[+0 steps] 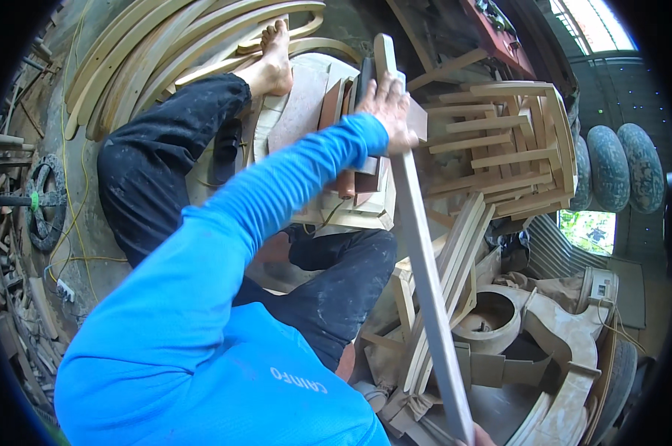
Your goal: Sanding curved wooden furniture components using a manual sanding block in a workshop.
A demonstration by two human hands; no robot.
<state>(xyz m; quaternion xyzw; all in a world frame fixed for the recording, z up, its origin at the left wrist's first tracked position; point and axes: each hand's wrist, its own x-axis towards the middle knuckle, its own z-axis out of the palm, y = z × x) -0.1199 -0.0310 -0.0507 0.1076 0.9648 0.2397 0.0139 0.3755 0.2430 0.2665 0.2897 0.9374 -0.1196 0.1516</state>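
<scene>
Head view: the left hand (388, 113) lies across the wooden bar (423, 260), fingers slightly apart; whether they clamp it, I cannot tell. The right hand (484, 436), mostly cut off, is at the bar's near end, finger state unclear. The bar slants past wooden frames (514, 157).

wooden bar (427, 282) | long, pale, straight | slanting, upper centre to lower right

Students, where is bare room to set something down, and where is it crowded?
Bare floor lies between the spoked wheel and the left knee, though yellow cord crosses it. Crowded: curved strips at top, wooden frames at right.
</scene>
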